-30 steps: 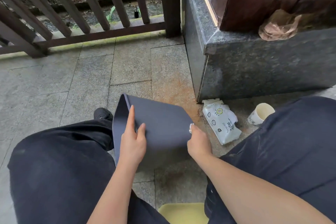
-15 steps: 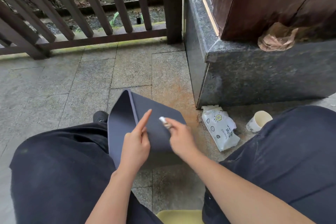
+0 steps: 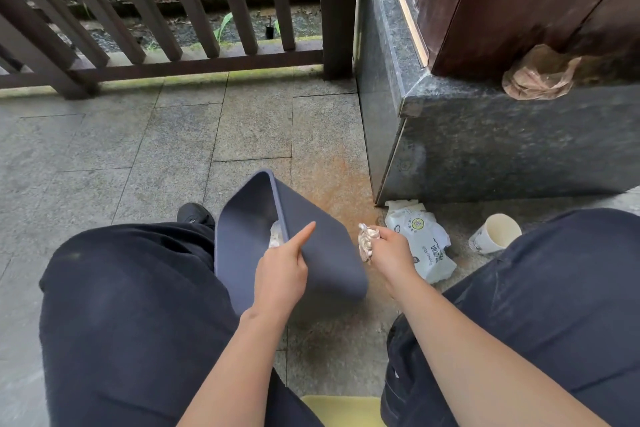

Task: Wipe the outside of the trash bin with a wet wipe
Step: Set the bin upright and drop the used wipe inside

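Two hands at bin (image 3: 322,253), tipped on floor between knees, mouth up-left, long axis toward railing. Left hand (image 3: 280,270) pinches rim, forefinger extended. Right hand (image 3: 389,251) clenched on wipe (image 3: 365,241), just off right wall, nearer for next stroke.

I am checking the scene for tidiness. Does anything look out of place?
Yes. The wet wipe pack lies crumpled on the floor, a paper cup lies tipped beside it, and a crumpled brown bag sits on the stone ledge.

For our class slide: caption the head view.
Left hand tilts navy bin; right hand holds crumpled wipe beside it.
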`<control>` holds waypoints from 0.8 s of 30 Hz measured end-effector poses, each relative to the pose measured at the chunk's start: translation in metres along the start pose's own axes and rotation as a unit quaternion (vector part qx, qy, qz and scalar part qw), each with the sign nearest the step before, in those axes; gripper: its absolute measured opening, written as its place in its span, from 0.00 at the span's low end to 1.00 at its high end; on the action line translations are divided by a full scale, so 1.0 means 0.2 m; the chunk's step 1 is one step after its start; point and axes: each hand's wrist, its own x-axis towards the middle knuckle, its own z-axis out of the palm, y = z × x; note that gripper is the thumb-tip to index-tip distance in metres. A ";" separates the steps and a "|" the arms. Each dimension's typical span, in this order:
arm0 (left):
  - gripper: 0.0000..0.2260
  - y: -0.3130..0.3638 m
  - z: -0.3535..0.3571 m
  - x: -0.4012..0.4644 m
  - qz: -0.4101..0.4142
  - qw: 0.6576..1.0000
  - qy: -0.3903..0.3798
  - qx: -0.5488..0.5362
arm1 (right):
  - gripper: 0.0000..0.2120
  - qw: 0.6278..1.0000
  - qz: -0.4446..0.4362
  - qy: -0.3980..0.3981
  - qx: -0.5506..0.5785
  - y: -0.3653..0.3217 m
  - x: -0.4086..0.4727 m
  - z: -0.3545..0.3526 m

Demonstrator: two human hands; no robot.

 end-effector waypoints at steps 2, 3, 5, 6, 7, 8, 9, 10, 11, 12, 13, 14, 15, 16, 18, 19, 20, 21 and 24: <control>0.27 0.03 0.03 -0.01 0.007 1.000 -0.023 -0.002 | 0.16 1.000 0.005 -0.013 0.006 -0.01 0.01 -0.01; 0.27 0.04 0.05 -0.01 0.015 0.999 -0.036 -0.004 | 0.17 1.000 0.003 -0.009 0.001 -0.01 0.01 -0.02; 0.28 0.07 0.11 -0.01 0.030 0.997 -0.064 0.014 | 0.18 1.000 -0.007 0.012 -0.011 -0.03 0.05 -0.04; 0.30 0.09 0.15 -0.02 0.036 0.995 -0.080 0.036 | 0.18 1.000 -0.014 0.025 -0.006 -0.05 0.06 -0.06; 0.32 0.12 0.18 -0.03 0.042 0.992 -0.097 0.063 | 0.18 0.999 -0.019 0.040 0.006 -0.07 0.07 -0.07; 0.33 0.14 0.21 -0.04 0.048 0.988 -0.113 0.089 | 0.18 0.998 -0.021 0.057 0.020 -0.08 0.08 -0.08; 0.33 0.15 0.25 -0.05 0.050 0.985 -0.128 0.108 | 0.18 0.997 -0.022 0.072 0.030 -0.09 0.07 -0.09; 0.33 0.15 0.27 -0.04 0.047 0.981 -0.143 0.121 | 0.18 0.996 -0.023 0.081 0.038 -0.09 0.07 -0.09; 0.34 0.15 0.30 -0.04 0.043 0.978 -0.158 0.128 | 0.19 0.995 -0.026 0.084 0.046 -0.10 0.07 -0.10; 0.34 0.15 0.33 -0.02 0.039 0.975 -0.172 0.133 | 0.19 0.995 -0.031 0.084 0.051 -0.10 0.06 -0.10; 0.35 0.14 0.35 0.00 0.039 0.974 -0.180 0.133 | 0.19 0.995 -0.036 0.083 0.052 -0.10 0.06 -0.11; 0.35 0.14 0.36 0.02 0.046 0.973 -0.185 0.127 | 0.19 0.995 -0.040 0.082 0.051 -0.10 0.05 -0.11; 0.34 0.14 0.38 0.04 0.060 0.973 -0.191 0.110 | 0.19 0.995 -0.041 0.083 0.045 -0.10 0.05 -0.12; 0.33 0.13 0.38 0.06 0.081 0.972 -0.203 0.080 | 0.20 0.995 -0.040 0.086 0.039 -0.09 0.05 -0.12; 0.31 0.12 0.37 0.08 0.109 0.966 -0.235 0.003 | 0.20 0.995 -0.039 0.093 0.024 -0.09 0.06 -0.12; 0.32 0.11 0.35 0.09 0.101 0.965 -0.240 -0.038 | 0.20 0.995 -0.040 0.094 0.016 -0.09 0.06 -0.12; 0.32 0.10 0.33 0.10 0.082 0.967 -0.229 -0.073 | 0.20 0.995 -0.044 0.094 0.004 -0.09 0.06 -0.11; 0.32 0.08 0.29 0.12 0.061 0.974 -0.197 -0.096 | 0.19 0.994 -0.053 0.096 -0.014 -0.10 0.06 -0.09; 0.27 -0.04 0.16 0.22 0.039 0.997 -0.025 -0.057 | 0.18 0.983 -0.134 0.096 -0.085 -0.13 0.02 0.02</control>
